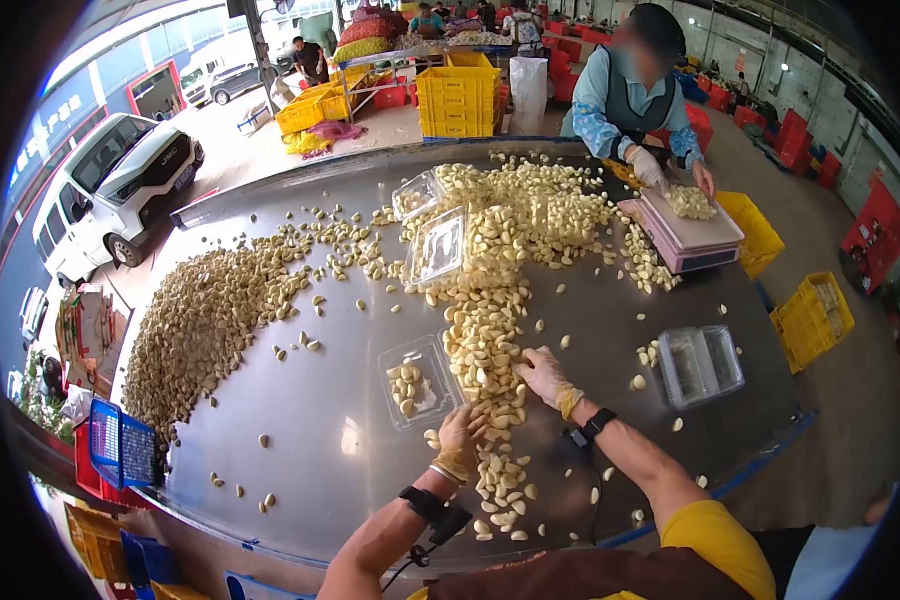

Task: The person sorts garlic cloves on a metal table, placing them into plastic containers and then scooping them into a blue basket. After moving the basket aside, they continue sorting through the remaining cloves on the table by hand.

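Note:
Peeled garlic cloves [482, 340] lie in a long heap down the middle of the metal table [340, 370]. My left hand [459, 440], in a thin glove, rests against the near left side of this heap, fingers spread over the cloves. On the heap's right side, my gloved right hand [543, 378] touches the cloves with outstretched fingers. Neither hand visibly lifts anything. Just left of the heap, near my left hand, sits a clear plastic tray [386, 372] with several cloves in it. Stray cloves are scattered around both hands.
Darker cloves [205, 320] are piled along the left edge. Filled clear boxes [438, 246] stand farther back. A co-worker [635, 95] handles a box on a scale [682, 232]. Clear containers [701, 365] lie right; a blue basket [120, 445] stands at left.

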